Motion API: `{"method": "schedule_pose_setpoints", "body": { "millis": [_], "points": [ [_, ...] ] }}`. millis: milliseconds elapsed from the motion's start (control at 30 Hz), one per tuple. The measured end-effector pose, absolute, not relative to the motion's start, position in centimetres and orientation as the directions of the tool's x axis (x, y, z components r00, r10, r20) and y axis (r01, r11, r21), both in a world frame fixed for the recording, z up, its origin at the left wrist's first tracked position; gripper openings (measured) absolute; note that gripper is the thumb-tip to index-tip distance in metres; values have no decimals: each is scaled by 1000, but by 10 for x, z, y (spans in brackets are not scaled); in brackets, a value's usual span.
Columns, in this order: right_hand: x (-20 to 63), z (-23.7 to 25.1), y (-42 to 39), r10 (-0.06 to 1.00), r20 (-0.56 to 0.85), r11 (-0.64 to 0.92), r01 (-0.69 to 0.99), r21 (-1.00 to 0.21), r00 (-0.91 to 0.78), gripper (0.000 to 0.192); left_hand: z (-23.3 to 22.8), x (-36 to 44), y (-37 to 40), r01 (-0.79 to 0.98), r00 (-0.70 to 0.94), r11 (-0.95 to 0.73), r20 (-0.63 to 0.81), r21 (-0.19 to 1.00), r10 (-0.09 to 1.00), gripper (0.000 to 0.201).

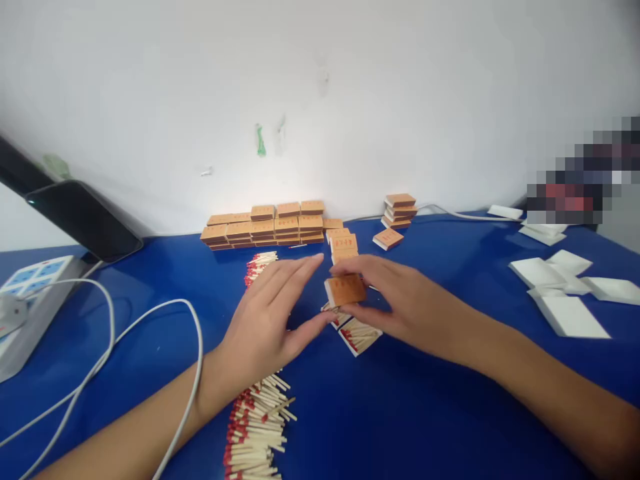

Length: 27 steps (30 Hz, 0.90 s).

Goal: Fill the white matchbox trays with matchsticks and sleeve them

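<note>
Two bare hands over a blue table (400, 413), listed left to right. Far left: white power strip (30, 293) with white cable (150, 313) looping across the cloth and under the left forearm; dark phone (85, 220) propped against the wall behind it. Lower centre: pile of red-tipped matches (257, 433) just beside the left wrist; second, smaller pile (260, 263) beyond the fingertips. Left hand (270, 327): fingers straight and together, thumb apart, tips reaching toward the matchbox, thumb tip just beside its lower corner. Centre: orange matchbox (345, 290), raised above the table and tilted, pinched between thumb and fingers of the right hand (400, 300). Directly beneath: open trays of matches (357, 333) lying on the table. Behind, along the wall: long stacked row of orange matchboxes (270, 225), then a short stack (400, 208) with one loose box (389, 238) just beside it. Far right: scattered white empty trays (565, 287), well apart from both hands.
</note>
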State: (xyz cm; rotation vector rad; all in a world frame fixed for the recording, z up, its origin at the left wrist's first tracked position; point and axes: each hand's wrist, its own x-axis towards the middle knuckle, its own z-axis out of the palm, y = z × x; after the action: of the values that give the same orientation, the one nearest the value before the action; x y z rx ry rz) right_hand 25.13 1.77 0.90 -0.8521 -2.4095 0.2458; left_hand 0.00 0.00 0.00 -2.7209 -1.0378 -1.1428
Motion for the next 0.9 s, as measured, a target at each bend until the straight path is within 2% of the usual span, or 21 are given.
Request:
{"method": "schedule_pose_setpoints", "body": {
  "millis": [133,400,500,567,633,700,733,900],
  "points": [
    [249,12,11,630,427,774,480,-412,-649,42,-2,-1,3,504,556,-833,653,227,514,52],
    [246,21,8,628,396,768,454,-451,-670,49,-2,-2,1,504,542,-808,616,305,571,43],
    [254,21,20,645,454,764,492,-418,-615,37,0,-4,3,548,497,-769,612,329,615,37],
    [266,21,35,666,543,733,586,-346,-511,16,-1,-5,6,584,449,-743,633,327,631,33],
    [279,21,53,739,546,607,742,-284,-396,15,-2,-7,9,616,423,-722,641,315,640,31],
    [293,23,67,832,499,402,884,-239,-244,17,-4,-9,12,652,431,-704,625,281,650,30],
    [301,24,73,869,456,299,938,-176,-191,20,-5,-10,13,669,443,-699,620,252,648,30],
    [354,37,82,927,370,107,990,-93,-65,26,-9,-12,15,718,474,-679,606,154,639,30]
  ]
}}
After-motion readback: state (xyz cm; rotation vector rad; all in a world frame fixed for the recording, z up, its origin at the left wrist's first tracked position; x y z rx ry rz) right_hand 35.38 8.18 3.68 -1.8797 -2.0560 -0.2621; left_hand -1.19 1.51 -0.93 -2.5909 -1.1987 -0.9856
